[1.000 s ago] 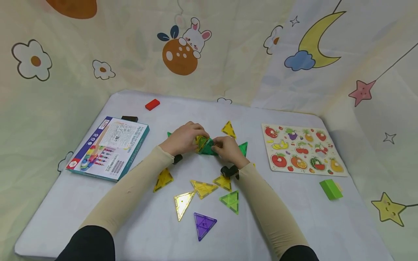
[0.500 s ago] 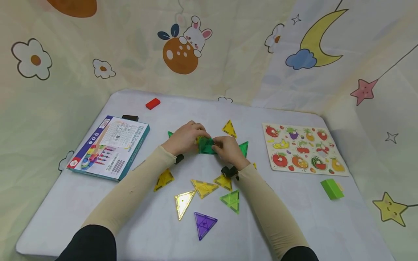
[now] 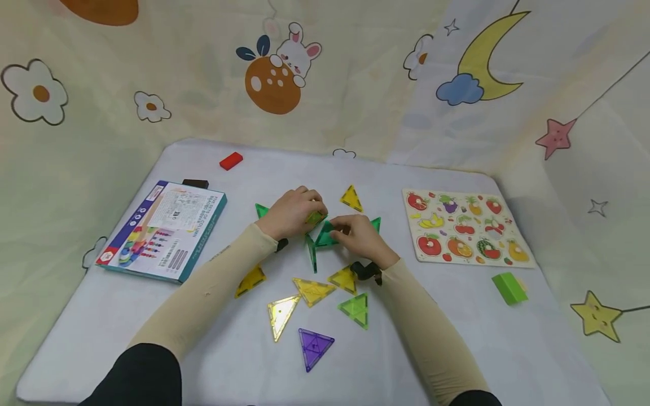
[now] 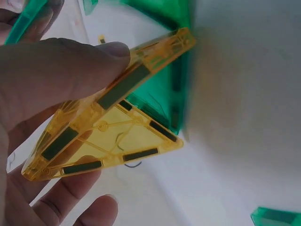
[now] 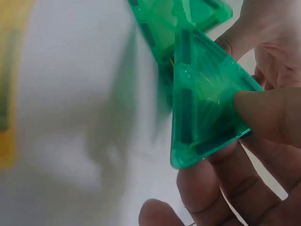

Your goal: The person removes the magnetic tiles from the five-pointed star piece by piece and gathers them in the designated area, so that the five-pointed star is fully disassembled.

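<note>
Since half a second ago the green piece between the hands has come apart: one green tile (image 3: 310,252) now stands on edge on the white tabletop (image 3: 457,316), just in front of the hands. Left hand (image 3: 290,213) pinches a yellow triangle tile (image 4: 108,136) between thumb and curled fingers, its edge against a green tile. Right hand (image 3: 358,235) pinches a green triangle tile (image 5: 202,99), thumb on the face, fingers underneath. Both tiles held just above mid-table. Loose yellow, green and purple triangles (image 3: 315,347) lie nearer the person. Box (image 3: 162,228) left, fruit puzzle (image 3: 464,226) right, green block (image 3: 509,287) near it.
</note>
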A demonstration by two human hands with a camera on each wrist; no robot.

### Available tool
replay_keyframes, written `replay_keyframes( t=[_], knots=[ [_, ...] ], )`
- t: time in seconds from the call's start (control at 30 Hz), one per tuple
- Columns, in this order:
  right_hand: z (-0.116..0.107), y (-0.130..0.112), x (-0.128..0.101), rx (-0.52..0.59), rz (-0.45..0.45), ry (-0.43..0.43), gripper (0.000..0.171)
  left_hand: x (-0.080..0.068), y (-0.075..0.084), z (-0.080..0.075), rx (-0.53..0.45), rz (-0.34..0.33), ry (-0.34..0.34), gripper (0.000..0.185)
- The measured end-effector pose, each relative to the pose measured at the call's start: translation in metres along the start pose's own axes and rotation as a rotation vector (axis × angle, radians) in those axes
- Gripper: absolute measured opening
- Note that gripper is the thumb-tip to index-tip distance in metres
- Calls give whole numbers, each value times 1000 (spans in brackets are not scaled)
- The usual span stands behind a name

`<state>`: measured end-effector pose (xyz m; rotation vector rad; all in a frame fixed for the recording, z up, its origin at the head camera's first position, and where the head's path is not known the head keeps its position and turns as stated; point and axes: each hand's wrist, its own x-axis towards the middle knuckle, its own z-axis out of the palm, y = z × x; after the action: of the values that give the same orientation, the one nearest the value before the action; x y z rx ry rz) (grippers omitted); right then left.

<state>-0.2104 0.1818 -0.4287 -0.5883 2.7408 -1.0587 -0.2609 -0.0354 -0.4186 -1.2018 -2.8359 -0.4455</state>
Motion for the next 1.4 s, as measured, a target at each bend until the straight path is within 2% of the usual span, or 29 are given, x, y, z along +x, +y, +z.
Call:
replay_keyframes(
  t=[0.33, 0.47, 0.57, 0.63, 0.7, 0.83, 0.9, 1.13, 1.4],
  knots=[
    [-5, 3, -9, 23, 39, -17, 29, 6, 5, 5, -15, 12, -22, 46],
    [-2, 5, -10, 37, 35, -25, 28, 1, 8, 4, -62, 8, 44, 42],
    [0, 6, -10, 47, 27, -35, 26, -9, 11, 1, -131, 0, 127, 30],
    [1, 7, -10, 52, 19, -39, 25, -16, 15, 0, -182, -4, 140, 21],
    [1, 7, -10, 60, 18, -41, 25, -23, 18, -2, -224, 2, 95, 17],
    [2, 8, -10, 70, 25, -43, 24, -33, 21, 1, -264, -10, -86, 24],
    [3, 8, -10, 79, 29, -44, 23, -37, 21, 3, -275, -22, -134, 28],
    [4, 8, -14, 80, 14, -64, 21, -38, 24, 11, -316, -13, -162, 23],
    [0, 10, -16, 102, 34, -88, 27, -39, 24, 16, -291, -52, -223, 17]
  ],
)
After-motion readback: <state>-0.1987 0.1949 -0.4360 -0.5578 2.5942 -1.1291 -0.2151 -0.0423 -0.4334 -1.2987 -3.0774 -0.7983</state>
